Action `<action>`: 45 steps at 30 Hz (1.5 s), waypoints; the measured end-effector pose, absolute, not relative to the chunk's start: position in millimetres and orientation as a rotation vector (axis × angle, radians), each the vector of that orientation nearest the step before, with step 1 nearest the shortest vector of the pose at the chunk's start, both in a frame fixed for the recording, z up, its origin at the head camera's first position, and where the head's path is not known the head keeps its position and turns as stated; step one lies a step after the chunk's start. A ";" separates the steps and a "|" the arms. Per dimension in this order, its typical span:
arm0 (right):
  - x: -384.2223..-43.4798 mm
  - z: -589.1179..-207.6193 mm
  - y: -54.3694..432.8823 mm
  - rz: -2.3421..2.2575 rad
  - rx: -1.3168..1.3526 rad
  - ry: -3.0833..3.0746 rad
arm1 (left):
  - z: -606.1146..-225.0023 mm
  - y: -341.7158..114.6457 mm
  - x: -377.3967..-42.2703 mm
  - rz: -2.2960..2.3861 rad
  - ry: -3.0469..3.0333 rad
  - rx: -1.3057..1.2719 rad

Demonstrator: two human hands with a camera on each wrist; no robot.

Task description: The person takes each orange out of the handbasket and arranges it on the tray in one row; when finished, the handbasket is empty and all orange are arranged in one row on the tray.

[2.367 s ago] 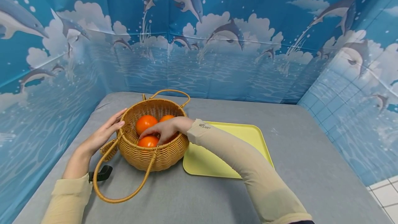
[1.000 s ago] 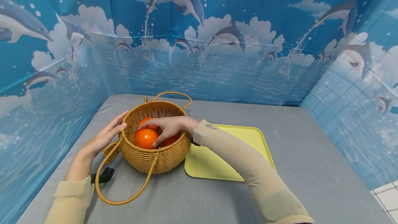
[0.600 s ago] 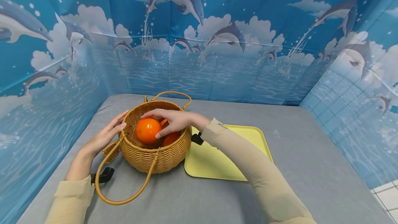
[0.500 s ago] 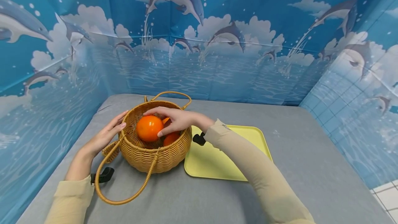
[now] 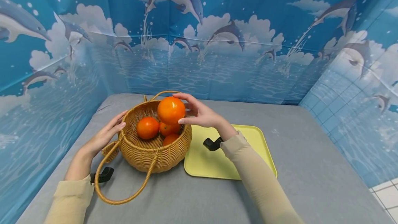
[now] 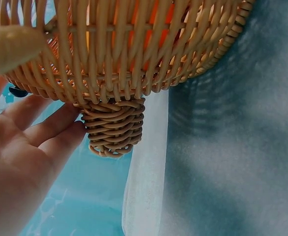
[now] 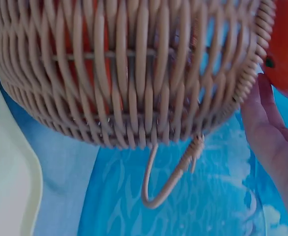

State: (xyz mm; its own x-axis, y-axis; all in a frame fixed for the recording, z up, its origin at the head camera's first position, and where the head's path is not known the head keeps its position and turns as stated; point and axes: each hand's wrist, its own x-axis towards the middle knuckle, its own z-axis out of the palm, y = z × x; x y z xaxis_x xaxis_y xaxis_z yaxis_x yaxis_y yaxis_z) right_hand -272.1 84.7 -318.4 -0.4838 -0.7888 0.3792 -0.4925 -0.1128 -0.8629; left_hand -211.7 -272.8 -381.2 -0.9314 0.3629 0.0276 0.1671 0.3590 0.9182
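In the head view my right hand (image 5: 202, 115) grips a shiny orange (image 5: 171, 110) between thumb and fingers, held up over the right part of the wicker basket's (image 5: 155, 160) rim. The right wrist view catches this orange (image 7: 287, 46) at its edge, a small green spot on it. Three more oranges (image 5: 147, 128) lie inside the basket. My left hand (image 5: 101, 137) rests against the basket's left side, thumb at the rim. In the left wrist view the fingers of that hand (image 6: 30, 147) reach out straight and touch the wickerwork beside a small woven stub (image 6: 114, 128).
A yellow tray (image 5: 214, 161) lies just right of the basket on the grey cloth-covered table (image 5: 304, 155). One basket handle (image 5: 121, 201) hangs down at the front left, the other stands at the back. A dolphin-print curtain (image 5: 199, 68) encloses the table's back and sides.
My right hand has taken hold of an orange inside the basket and lifted it up and to the right, over the rim. The left hand keeps its place on the basket.
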 end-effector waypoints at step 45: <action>-268.4 -417.8 159.5 -1.976 -0.663 2.020 | -381.3 -272.3 -210.6 1.612 2.432 0.475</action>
